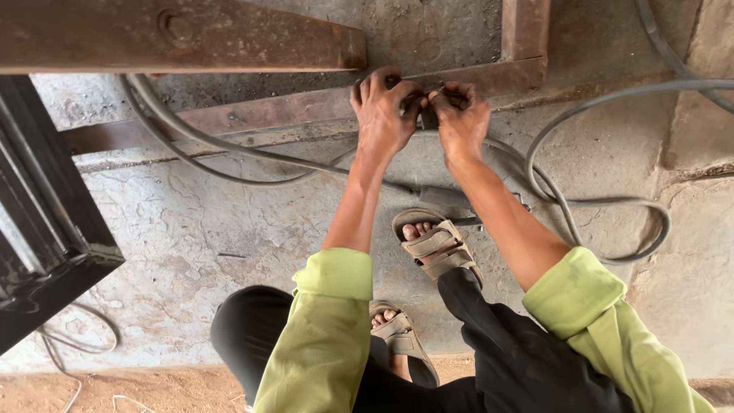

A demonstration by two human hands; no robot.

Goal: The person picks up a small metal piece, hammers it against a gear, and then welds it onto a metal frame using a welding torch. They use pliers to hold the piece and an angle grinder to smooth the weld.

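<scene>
My left hand (384, 111) and my right hand (459, 118) meet over a rusty steel bar (260, 111) that lies on the concrete floor. Both hands close on a small dark object (428, 115) at the bar's edge; the fingers hide most of it, so I cannot tell what it is. My green sleeves are rolled to the elbows. My sandalled feet (436, 245) stand just below the hands.
Grey cables (604, 203) loop across the floor, ending in a welding electrode holder (447, 200) by my foot. A heavy rusty beam (176, 34) lies at top left, another upright bar (525, 30) at top right. A black metal frame (46, 222) stands at left.
</scene>
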